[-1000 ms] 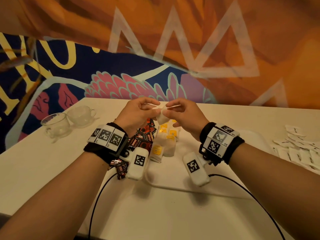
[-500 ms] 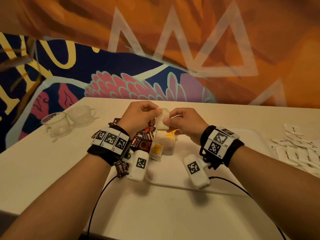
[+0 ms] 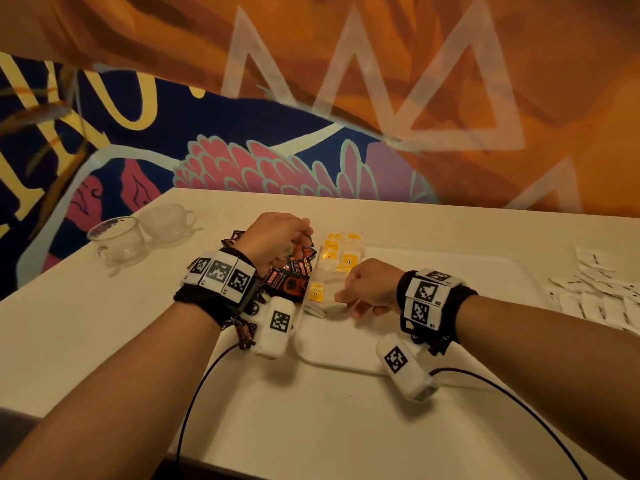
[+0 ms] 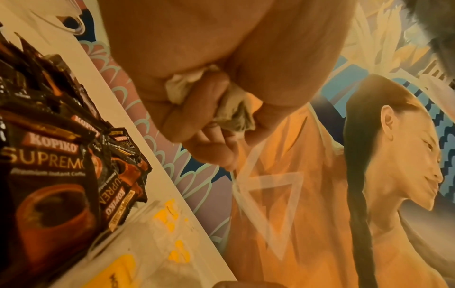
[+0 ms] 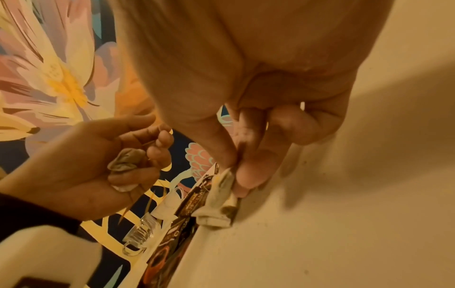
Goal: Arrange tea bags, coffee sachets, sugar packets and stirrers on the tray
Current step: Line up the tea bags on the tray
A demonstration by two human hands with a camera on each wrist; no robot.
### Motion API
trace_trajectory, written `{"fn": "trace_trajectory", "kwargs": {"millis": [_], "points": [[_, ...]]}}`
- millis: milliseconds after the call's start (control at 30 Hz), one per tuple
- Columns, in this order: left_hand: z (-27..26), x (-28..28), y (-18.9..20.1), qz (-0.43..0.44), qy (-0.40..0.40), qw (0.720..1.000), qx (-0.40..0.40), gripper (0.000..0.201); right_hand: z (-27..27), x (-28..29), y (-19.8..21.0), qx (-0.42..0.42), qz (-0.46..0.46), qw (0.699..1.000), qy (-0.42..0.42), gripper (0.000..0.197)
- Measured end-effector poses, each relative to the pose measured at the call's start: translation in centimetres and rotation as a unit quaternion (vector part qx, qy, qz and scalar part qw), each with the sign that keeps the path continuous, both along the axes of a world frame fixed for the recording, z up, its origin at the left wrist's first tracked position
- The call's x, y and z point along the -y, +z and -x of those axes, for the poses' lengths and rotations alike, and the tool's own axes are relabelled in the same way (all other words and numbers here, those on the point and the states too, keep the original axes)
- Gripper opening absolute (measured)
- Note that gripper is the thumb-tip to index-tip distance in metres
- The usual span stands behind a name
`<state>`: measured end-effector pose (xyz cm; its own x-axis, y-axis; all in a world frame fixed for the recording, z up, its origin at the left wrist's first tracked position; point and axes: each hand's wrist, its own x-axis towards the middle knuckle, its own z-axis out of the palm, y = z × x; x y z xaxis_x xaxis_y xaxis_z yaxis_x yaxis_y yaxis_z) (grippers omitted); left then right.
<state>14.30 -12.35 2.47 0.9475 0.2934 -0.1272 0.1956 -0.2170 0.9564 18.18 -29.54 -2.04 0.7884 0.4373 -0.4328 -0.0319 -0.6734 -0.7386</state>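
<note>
Tea bags (image 3: 341, 259) with yellow tags lie in rows at the left end of the white tray (image 3: 460, 306). My right hand (image 3: 341, 299) is low over the tray's near left part and pinches a tea bag (image 5: 219, 200) between thumb and forefinger, its bottom touching the tray (image 5: 344, 214). My left hand (image 3: 294, 240) hovers as a fist over the pile of dark coffee sachets (image 3: 289, 280) left of the tray. In the left wrist view its curled fingers (image 4: 197, 109) grip a crumpled tea bag (image 4: 234, 111). White sugar packets (image 3: 606, 296) lie at the right. No stirrers show.
Two clear glass cups (image 3: 117, 237) (image 3: 169, 220) stand at the table's back left. A painted wall runs close behind the table. Black cables trail from both wrist units across the near table edge (image 3: 311, 445).
Both hands were raised together with a tea bag between them. They have parted and dropped: the right went down to the tray with a tea bag, the left moved over the coffee sachets.
</note>
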Motion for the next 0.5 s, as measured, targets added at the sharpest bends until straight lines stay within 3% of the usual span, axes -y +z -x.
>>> {"fn": "trace_trajectory", "kwargs": {"millis": [167,367,433,500], "points": [[0.0,-0.3,-0.2,0.079,-0.003,0.997,-0.016,0.032,0.1,-0.3,-0.1,0.041,0.101,0.994,0.033,0.017],[0.1,-0.5,-0.4,0.141,-0.001,0.990,-0.014,0.052,-0.4,0.0,1.1,0.176,0.169,0.969,0.050,0.043],[0.1,-0.3,-0.4,0.157,-0.006,0.988,-0.015,0.063,-0.5,-0.1,2.5,0.248,0.115,0.961,0.029,0.038],[0.0,0.0,-0.3,0.153,-0.017,0.988,-0.016,0.072,-0.2,-0.4,4.0,0.269,-0.006,0.963,0.019,0.033]]}}
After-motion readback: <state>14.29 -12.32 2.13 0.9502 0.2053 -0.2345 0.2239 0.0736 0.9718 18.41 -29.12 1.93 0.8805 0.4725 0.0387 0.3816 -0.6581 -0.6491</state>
